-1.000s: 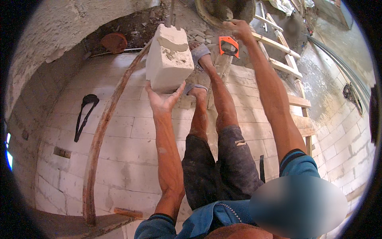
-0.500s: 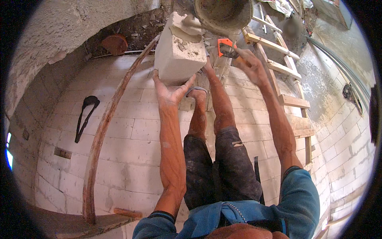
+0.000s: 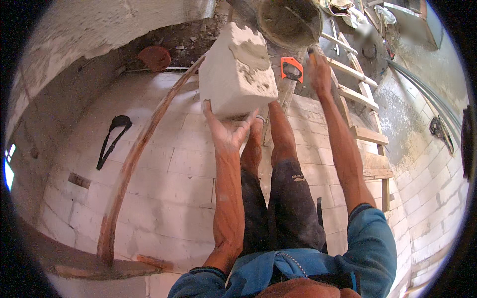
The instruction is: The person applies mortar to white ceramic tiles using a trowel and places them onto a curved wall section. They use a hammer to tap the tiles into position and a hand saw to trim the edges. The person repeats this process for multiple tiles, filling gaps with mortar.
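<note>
My left hand [image 3: 229,131] supports a pale, box-shaped building block [image 3: 226,74] from below at its near end, thumb and fingers spread against it. Wet grey mortar [image 3: 251,54] lies in a rough patch on the block's upper face. My right hand [image 3: 320,74] is closed around the orange-brown handle of a short-handled tool [image 3: 312,53]; its working end cannot be made out. Just beyond that hand is a dark round bucket [image 3: 290,25] crusted with mortar. An orange-framed object with a grey middle [image 3: 291,69] lies between the block and my right hand.
A wooden ladder [image 3: 365,99] leans on the right. On the left a long wooden pole [image 3: 141,144] slants across, with a black strap [image 3: 113,139] beyond it. A reddish round object [image 3: 155,58] lies at the far left. Pale block wall [image 3: 164,198] surrounds my legs.
My right hand has moved right and away, from beside the orange-framed object to near the bucket's rim. The block, still on my left hand, sits slightly lower and further right in view.
</note>
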A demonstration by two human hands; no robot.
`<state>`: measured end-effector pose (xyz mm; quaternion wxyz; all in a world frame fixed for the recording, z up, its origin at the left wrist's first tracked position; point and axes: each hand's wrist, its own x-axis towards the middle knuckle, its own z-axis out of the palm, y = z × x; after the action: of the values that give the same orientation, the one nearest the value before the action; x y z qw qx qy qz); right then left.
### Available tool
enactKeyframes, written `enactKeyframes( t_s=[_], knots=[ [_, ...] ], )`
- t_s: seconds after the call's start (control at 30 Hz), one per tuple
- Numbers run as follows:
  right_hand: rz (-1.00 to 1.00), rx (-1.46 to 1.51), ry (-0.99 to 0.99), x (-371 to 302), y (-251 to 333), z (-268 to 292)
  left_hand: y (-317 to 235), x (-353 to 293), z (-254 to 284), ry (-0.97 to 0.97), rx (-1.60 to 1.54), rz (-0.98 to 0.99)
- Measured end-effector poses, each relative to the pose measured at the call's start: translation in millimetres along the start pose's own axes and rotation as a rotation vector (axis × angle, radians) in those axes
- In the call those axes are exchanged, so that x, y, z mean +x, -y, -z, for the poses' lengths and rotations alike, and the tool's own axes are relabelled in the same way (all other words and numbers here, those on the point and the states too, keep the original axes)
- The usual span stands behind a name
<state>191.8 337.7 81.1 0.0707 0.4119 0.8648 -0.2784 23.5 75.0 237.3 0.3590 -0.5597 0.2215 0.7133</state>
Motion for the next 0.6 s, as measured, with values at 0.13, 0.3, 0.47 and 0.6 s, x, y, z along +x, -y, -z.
enactKeyframes(
  t_s=[0.13,0.3,0.47,0.6],
  knots=[
    [-0.020,0.011,-0.083,32,31,28,-8,-58,1,-0.105,0.026,-0.065],
    [0.439,-0.030,-0.062,-129,181,167,-19,-161,7,-0.148,0.121,-0.139],
    [1.105,-0.280,0.215,-254,317,264,-13,-233,13,0.005,0.255,-0.191],
    [1.268,-0.699,0.126,-264,362,263,6,-303,7,-0.074,0.158,-0.190]
  ],
)
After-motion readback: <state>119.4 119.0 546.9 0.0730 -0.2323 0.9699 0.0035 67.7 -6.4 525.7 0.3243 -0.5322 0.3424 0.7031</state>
